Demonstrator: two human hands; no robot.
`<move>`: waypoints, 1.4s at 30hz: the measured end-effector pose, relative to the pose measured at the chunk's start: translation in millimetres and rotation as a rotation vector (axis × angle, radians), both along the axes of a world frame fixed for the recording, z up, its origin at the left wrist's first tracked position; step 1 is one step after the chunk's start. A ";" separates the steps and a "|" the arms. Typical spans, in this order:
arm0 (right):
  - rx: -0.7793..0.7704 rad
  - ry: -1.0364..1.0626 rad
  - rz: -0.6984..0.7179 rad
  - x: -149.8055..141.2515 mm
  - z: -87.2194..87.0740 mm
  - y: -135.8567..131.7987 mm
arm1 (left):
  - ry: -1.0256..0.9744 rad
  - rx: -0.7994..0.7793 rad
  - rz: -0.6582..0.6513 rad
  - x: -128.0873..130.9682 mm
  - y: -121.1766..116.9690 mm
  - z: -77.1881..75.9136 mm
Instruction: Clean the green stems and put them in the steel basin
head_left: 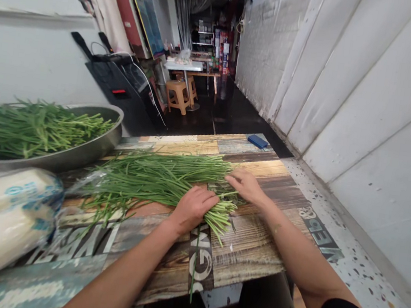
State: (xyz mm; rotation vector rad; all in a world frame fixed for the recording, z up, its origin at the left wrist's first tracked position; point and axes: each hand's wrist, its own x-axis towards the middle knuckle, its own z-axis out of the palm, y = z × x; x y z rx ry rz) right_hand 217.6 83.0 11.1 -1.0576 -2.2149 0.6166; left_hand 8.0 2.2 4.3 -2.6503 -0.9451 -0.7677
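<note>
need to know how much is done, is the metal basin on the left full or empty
Full: the metal basin is heaped with green stalks that rise above its rim.

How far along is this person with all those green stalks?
Done, it seems: a metal basin at the table's far left already holds a heap of stalks. In hand: the left hand grips a loose bundle lying on the table near its cut ends, while the right hand rests on it. Left: that whole bundle is outside the basin.
</note>
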 end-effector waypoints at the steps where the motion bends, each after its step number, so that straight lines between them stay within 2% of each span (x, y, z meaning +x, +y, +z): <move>1: -0.145 0.047 0.043 0.0 4.5 -3.5 | 0.006 0.004 0.003 0.3 0.1 -0.3; 3: -0.398 0.040 0.143 -2.0 12.0 -11.9 | 0.020 0.008 0.006 0.9 0.3 -0.6; 5: -0.459 -0.029 0.208 -5.3 16.5 -19.3 | 0.026 0.013 0.016 1.3 0.4 -0.7; 9: -0.367 -0.049 0.204 -1.1 18.9 -18.2 | -0.001 0.022 0.022 0.1 0.5 -0.9; 12: -0.319 0.058 0.009 15.3 16.0 -3.6 | -0.040 0.016 0.011 -1.8 -0.1 -0.9; 14: -0.213 0.089 -0.120 24.3 9.6 6.6 | -0.061 0.017 -0.001 -2.6 -0.8 0.0; 15: -0.148 0.073 -0.142 26.1 5.0 10.4 | -0.065 0.017 -0.009 -2.8 -1.1 0.7; 20: 0.148 -0.263 -0.031 7.4 -19.9 14.4 | -0.032 -0.027 -0.035 -2.3 -1.1 3.2; 23: 0.224 -0.389 -0.062 -2.8 -21.8 10.9 | -0.038 -0.034 -0.037 -2.1 -0.6 1.5; 25: 0.245 -0.324 -0.053 -2.0 -16.4 8.2 | -0.088 -0.030 -0.022 -3.1 -0.7 -0.7; 27: 0.232 -0.165 0.006 2.7 -7.9 4.9 | -0.189 -0.013 -0.008 -5.1 -1.2 -3.1; 30: 0.145 0.076 0.125 8.0 5.2 -1.9 | -0.418 0.010 0.024 -9.4 -2.1 -6.7; 33: 0.027 0.176 0.250 5.7 14.5 -9.9 | -0.598 -0.004 0.141 -12.1 -1.8 -9.6; 36: -0.057 0.206 0.301 0.7 20.5 -17.0 | -0.567 -0.052 0.184 -11.6 -0.9 -9.2; 39: -0.088 0.218 0.329 0.0 26.2 -21.5 | -0.497 -0.105 0.131 -9.2 -0.1 -4.1; 42: -0.142 0.262 0.335 2.4 30.2 -23.5 | -0.534 -0.097 0.074 -7.4 -0.1 1.8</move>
